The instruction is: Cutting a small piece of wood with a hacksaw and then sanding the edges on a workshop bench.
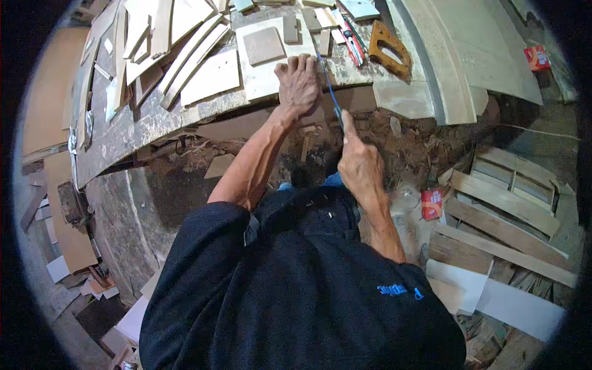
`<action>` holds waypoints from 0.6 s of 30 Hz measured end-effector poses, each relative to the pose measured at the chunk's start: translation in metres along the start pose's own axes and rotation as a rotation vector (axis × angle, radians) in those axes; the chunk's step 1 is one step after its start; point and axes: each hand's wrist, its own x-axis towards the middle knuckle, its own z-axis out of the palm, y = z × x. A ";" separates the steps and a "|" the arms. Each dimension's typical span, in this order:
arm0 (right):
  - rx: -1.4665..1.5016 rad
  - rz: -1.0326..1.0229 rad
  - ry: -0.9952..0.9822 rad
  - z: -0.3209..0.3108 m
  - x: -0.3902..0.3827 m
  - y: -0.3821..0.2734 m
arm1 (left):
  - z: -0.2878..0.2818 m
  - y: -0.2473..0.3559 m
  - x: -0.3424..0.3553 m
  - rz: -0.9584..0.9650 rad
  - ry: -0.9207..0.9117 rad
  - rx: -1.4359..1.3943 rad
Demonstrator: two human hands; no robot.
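My left hand (300, 80) presses down at the right side of a pale flat board (260, 83) near the bench's front edge. Its fingers are curled, and their tips are partly hidden. A smaller square wooden piece (264, 46) lies on that board. In my closed right hand (361, 159) is the dark handle of a narrow blue saw-like tool (329, 86), seen nearly edge-on. The tool's thin length points away from me, just right of my left hand, alongside the board. Its exact kind is hard to make out.
On the bench (145, 143) lie wooden strips (191, 61), a handsaw with a wooden handle (390, 50) and a red utility knife (354, 50). Long planks (441, 55) stretch along the right. Offcuts and debris cover the floor, beside a red packet (431, 204) and stacked boards (502, 200).
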 end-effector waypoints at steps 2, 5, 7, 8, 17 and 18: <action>0.011 0.028 -0.009 0.008 0.013 0.002 | -0.007 0.006 -0.005 0.021 0.013 -0.020; 0.013 0.036 -0.008 0.016 0.015 0.004 | -0.007 0.005 -0.006 -0.018 -0.026 0.001; -0.012 0.009 0.008 0.010 0.003 0.008 | -0.005 0.003 -0.003 -0.025 -0.014 -0.010; 0.005 0.023 -0.005 0.009 0.003 0.009 | -0.004 0.002 0.000 -0.007 -0.004 -0.010; 0.151 -0.109 0.152 0.036 -0.012 0.035 | -0.007 0.008 -0.003 -0.001 0.007 -0.030; 0.103 -0.081 0.114 0.034 0.000 0.031 | -0.014 0.010 -0.004 0.008 0.000 -0.044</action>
